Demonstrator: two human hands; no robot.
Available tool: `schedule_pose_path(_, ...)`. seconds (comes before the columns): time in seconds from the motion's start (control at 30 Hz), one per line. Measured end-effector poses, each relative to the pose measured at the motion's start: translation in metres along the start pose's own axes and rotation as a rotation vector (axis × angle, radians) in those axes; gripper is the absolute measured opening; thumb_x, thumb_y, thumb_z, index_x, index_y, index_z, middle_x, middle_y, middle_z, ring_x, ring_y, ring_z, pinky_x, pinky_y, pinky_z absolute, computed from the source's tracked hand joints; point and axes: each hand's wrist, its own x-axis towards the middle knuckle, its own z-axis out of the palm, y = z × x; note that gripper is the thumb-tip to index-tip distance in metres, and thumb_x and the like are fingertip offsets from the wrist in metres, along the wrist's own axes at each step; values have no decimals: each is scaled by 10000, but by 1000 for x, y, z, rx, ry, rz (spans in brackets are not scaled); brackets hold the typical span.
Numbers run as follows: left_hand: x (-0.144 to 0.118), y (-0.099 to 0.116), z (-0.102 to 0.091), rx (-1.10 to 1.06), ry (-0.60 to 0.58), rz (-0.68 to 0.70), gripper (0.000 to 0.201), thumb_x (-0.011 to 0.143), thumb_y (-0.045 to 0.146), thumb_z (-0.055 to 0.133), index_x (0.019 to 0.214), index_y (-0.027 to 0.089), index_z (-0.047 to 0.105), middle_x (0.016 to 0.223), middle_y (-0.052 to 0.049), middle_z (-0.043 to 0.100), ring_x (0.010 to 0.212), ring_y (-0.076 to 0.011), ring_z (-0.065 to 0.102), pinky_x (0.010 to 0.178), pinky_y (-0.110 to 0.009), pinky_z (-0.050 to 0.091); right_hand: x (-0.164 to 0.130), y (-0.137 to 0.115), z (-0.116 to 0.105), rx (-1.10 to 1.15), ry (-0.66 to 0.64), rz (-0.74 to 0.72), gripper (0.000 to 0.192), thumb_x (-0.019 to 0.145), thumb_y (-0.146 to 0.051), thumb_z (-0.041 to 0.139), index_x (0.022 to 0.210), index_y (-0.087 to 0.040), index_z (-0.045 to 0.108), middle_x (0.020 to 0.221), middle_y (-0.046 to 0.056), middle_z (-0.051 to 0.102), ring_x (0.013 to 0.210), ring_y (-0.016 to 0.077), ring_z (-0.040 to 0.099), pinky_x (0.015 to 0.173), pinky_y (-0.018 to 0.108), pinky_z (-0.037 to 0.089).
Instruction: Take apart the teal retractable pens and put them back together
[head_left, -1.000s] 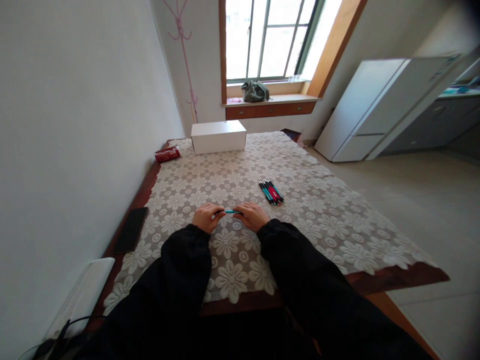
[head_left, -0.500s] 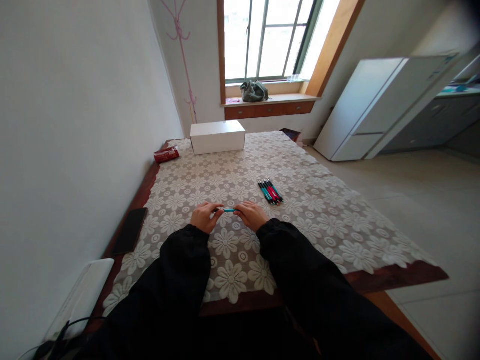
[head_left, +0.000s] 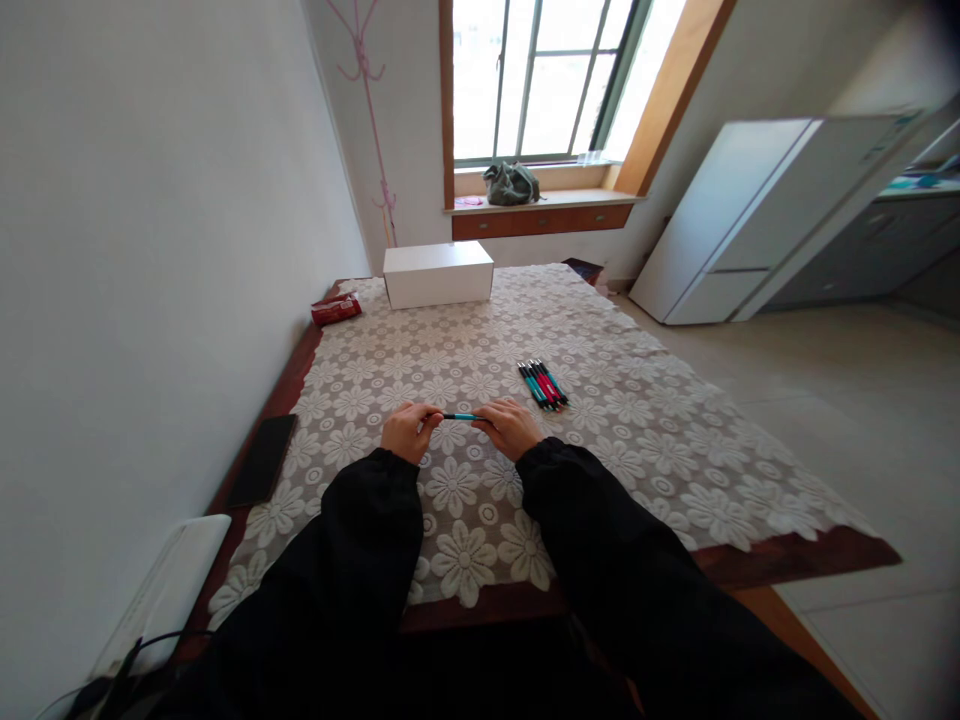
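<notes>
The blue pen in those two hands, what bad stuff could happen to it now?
The teal pen is pinched at its ends between the left hand and right hand, above the lace tablecloth. If it comes apart, a small piece might drop and hide in the lace holes. A slip could also send it rolling into the pile of pens close by on the right and scatter them.

Single head-worn view, looking forward and down from close above the surface [head_left: 615, 440], facing the window [head_left: 540, 80] at upper centre of the frame.
</notes>
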Motion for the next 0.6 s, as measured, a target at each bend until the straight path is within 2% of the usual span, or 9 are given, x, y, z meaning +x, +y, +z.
schedule_pose_path(0.1,0,0,-1,-35,27,26,217,918,362,562,914,215,721,810,-42,711,786,-189,613,723,-305,470,-1,1,-1,28,-36,12,200,970,-339,528,1013,-222,683,946,48,720,857,182,626,781,301,369)
schedule_pose_path(0.3,-1,2,-2,-103,61,70,177,895,346,602,910,216,722,833,-40,724,816,-192,628,752,-311,491,0,2,0,119,-107,52,243,983,-351,486,974,-220,691,767,18,694,731,158,610,683,260,366)
schedule_pose_path(0.47,0,3,-3,-131,93,21,218,912,369,564,906,210,714,812,-41,716,800,-184,635,752,-309,496,1,-1,-2,97,2,14,237,987,-352,470,958,-208,657,846,52,683,829,183,589,776,291,398)
schedule_pose_path(0.6,0,3,-3,-121,94,-21,306,949,356,479,773,208,682,769,-36,706,810,-183,638,766,-309,488,1,-3,-5,98,72,-21,209,981,-341,481,973,-200,635,864,62,660,867,200,563,814,316,404)
